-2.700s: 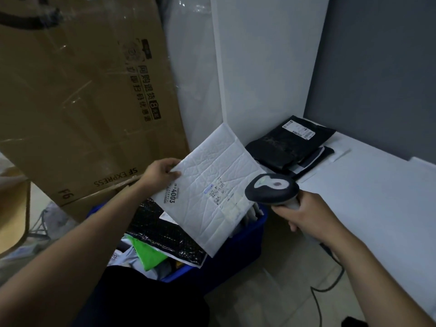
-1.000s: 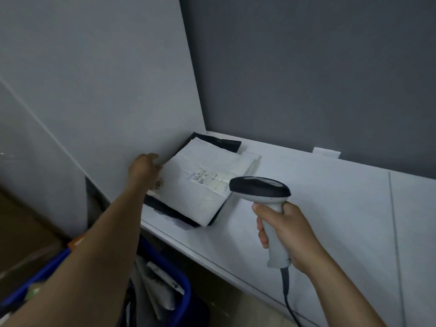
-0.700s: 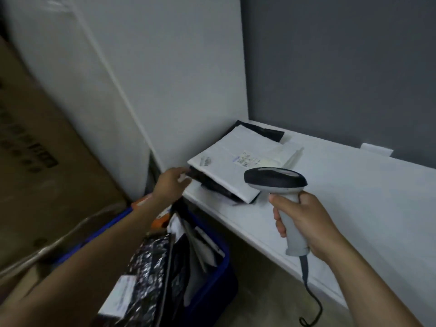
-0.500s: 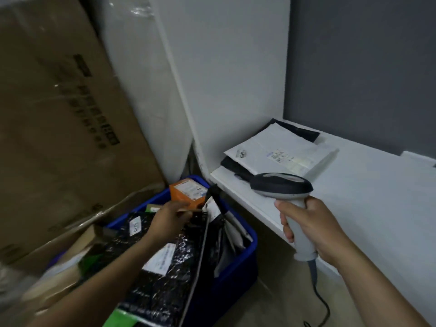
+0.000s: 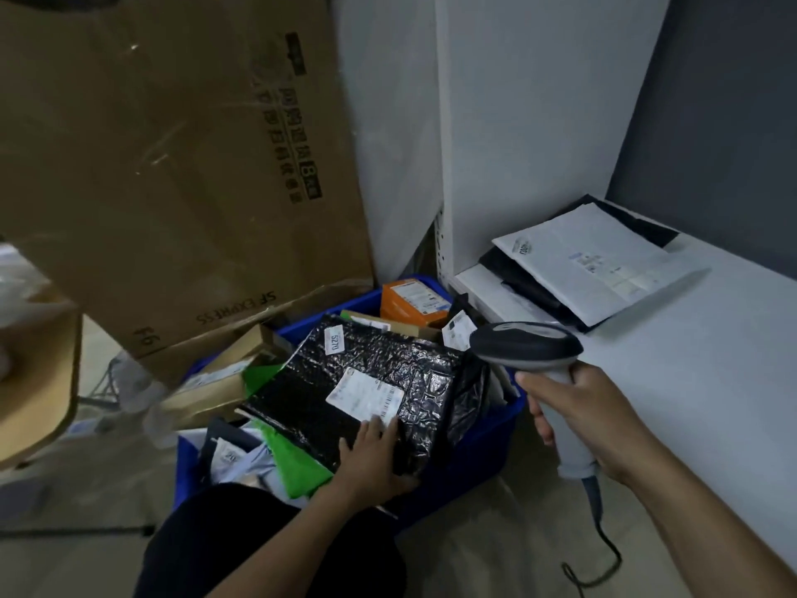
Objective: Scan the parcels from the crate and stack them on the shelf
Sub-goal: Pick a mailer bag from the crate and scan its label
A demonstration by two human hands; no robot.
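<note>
Your left hand grips the near edge of a black bubble mailer lying on top of the heap in the blue crate. The fingers are laid over its crinkled face just beside the white label, and the thumb is hooked under the edge. Your right hand is wrapped round the pale handle of the barcode scanner. The scanner's dark head hangs over the crate's right rim and its cable trails to the floor. The crate sits on the floor at the foot of the white shelf. An orange box is at its far end, a green bag near you and brown cartons along its left side. In the shelf's far left corner, against a white upright panel, a white mailer lies flat on a small pile of black mailers. A dark grey wall backs the shelf. A big taped cardboard box marked SF EXPRESS stands behind the crate on the left, and the room is dim
</note>
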